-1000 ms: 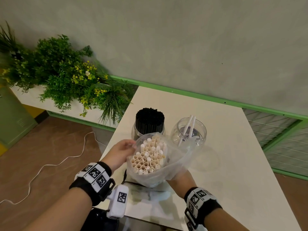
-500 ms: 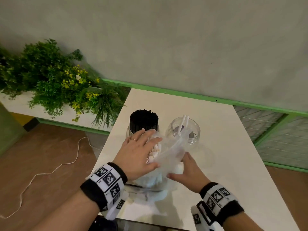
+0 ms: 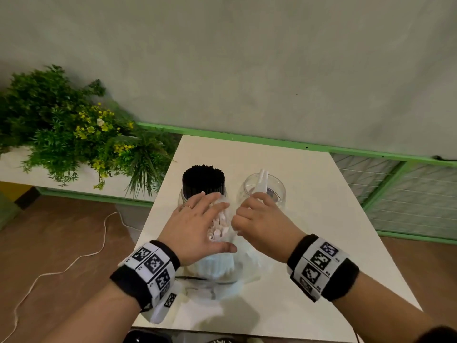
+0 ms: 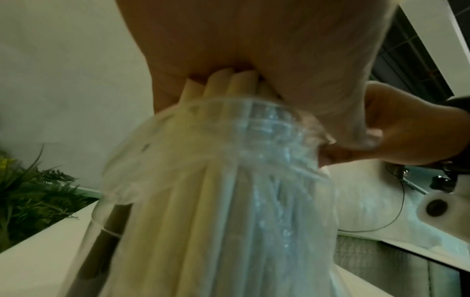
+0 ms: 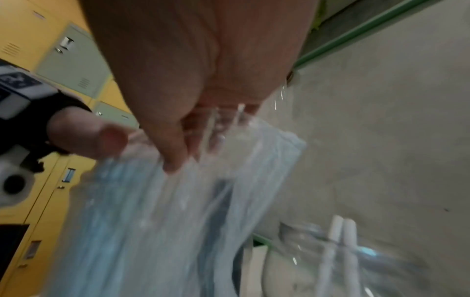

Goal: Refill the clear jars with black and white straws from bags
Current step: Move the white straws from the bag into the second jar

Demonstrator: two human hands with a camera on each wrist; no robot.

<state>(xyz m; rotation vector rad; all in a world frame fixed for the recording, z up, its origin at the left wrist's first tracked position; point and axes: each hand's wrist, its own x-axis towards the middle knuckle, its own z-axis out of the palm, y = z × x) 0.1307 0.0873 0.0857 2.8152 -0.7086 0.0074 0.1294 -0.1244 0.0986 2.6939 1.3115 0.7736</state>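
A clear plastic bag [image 3: 247,258] full of white straws [image 3: 217,224] stands on the white table [image 3: 309,231], just in front of the two jars. My left hand [image 3: 223,226] reaches over the straw tops, fingers on the far side and thumb on the near side. In the left wrist view the straws [image 4: 229,86] push up into that palm. My right hand [image 3: 238,217] pinches the bag's right rim, and the plastic [image 5: 178,221] shows between thumb and fingers. The left jar [image 3: 203,180] is packed with black straws. The right clear jar [image 3: 263,188] holds two white straws.
A planter of green plants [image 3: 74,134] runs along the table's left side. On the brown floor lies a white cable [image 3: 74,256]. A green rail and mesh panel [image 3: 408,194] stand to the right. Yellow lockers [image 5: 38,30] show in the right wrist view.
The bag went from held up and tilted to standing on the table. My left hand moved from its left rim onto the straw tops. My right hand came from beneath to the right rim.
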